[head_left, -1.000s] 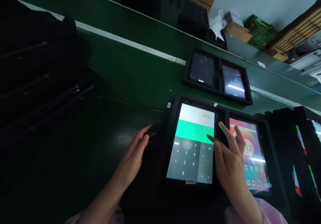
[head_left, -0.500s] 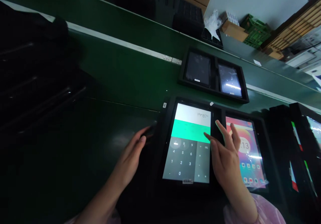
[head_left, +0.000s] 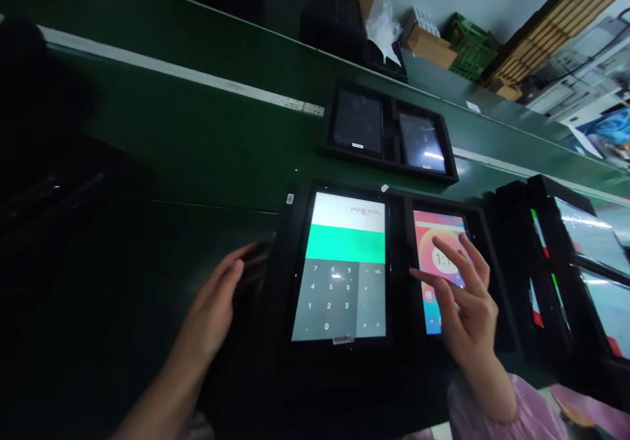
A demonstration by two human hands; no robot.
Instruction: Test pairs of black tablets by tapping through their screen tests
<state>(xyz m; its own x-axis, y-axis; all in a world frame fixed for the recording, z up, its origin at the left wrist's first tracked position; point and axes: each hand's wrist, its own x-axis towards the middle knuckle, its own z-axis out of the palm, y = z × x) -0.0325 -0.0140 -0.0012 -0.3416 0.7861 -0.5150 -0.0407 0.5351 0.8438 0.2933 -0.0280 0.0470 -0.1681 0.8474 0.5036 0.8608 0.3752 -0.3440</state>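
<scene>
Left hand (head_left: 211, 315): open, fingers (head_left: 241, 256) extended and loosely together, holding nothing visible; fingertips in shadow just beside the left edge of the black tray (head_left: 286, 276); contact with the tray cannot be told.

Right hand (head_left: 465, 302): open, fingers spread, not pinching; index finger (head_left: 445, 244) and thumb (head_left: 423, 272) lie over the home-screen tablet (head_left: 428, 226); whether either touches the glass cannot be told.

Calculator tablet (head_left: 339, 266): lies flat in the left bay of the black tray, between both hands; lit, showing white display strip, teal band and numeric keypad; barcode label (head_left: 343, 339) at its lower edge.

Home-screen tablet: in the right bay of the same tray, just beside the calculator tablet; lit, pink-orange wallpaper, clock partly hidden by the right hand.

Upper tray (head_left: 388, 102): black, on the green belt (head_left: 197, 144), beyond the hands; holds two unlit dark tablets (head_left: 357, 121).

Right of hands: further black trays (head_left: 531, 190) with tablets, standing tilted.

Belt edge: white stripe (head_left: 172, 72) along the green surface.

Background: cardboard box (head_left: 428, 46), green crate (head_left: 472, 52), plastic bag (head_left: 384, 33).

Clothing: pink sleeve (head_left: 512, 414) at right forearm.
</scene>
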